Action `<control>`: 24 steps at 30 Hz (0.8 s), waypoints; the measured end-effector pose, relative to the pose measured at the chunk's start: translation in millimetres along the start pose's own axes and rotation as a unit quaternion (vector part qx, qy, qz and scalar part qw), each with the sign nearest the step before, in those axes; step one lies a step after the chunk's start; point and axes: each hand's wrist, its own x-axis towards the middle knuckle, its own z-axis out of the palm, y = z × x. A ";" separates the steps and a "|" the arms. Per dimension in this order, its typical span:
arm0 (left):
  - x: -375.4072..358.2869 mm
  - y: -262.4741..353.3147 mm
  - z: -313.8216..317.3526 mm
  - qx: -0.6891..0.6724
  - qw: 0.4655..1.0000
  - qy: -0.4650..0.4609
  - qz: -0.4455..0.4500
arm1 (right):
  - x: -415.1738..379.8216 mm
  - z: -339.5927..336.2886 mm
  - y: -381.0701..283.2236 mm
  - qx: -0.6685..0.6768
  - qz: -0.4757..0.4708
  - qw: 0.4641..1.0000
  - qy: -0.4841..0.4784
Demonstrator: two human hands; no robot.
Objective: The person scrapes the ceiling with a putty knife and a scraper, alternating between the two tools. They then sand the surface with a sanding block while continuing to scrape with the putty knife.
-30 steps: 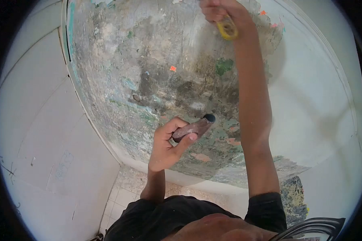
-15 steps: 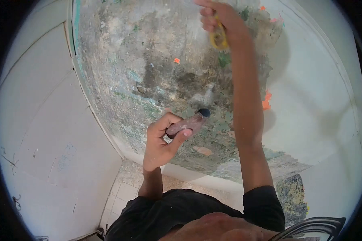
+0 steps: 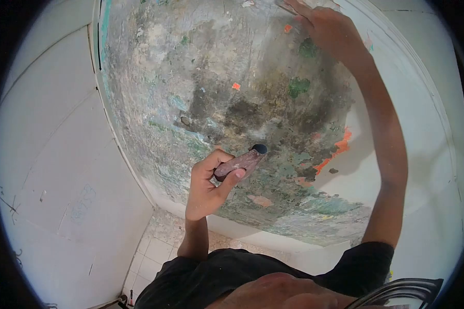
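Observation:
My left hand is closed round a dusty brown rolled sheet, which looks like sandpaper with a dark hollow end facing up and right. It is held in front of the lower part of a stained, stripped wall patch. High on the wall, near the patch's upper right edge, is my right hand, its back turned to me and fingers bent. The yellow-handled tool it gripped a moment before is hidden behind the hand now.
Smooth white wall borders the bare patch on the right, with a ragged orange strip along the edge. A pale door-like panel stands at the left. Below lie floor tiles.
My right hand has moved right and slightly down, its arm swinging outward to the right, and the yellow handle has gone from sight. My left hand stays nearly still with the rolled sheet.

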 end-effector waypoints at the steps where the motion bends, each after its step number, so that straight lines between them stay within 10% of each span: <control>1: 0.5 -0.3 -1.9 0.001 1.000 0.001 0.000 | 3.6 4.3 -0.1 -0.041 -0.026 0.998 0.043; 4: 2.0 0.5 -6.5 -0.016 1.000 0.010 -0.009 | 20.5 -33.4 0.0 0.046 0.142 0.966 -0.212; 24: 4.1 -23.8 -15.0 -0.031 0.999 0.000 -0.016 | 29.6 -28.9 30.9 -0.021 0.036 0.993 -0.106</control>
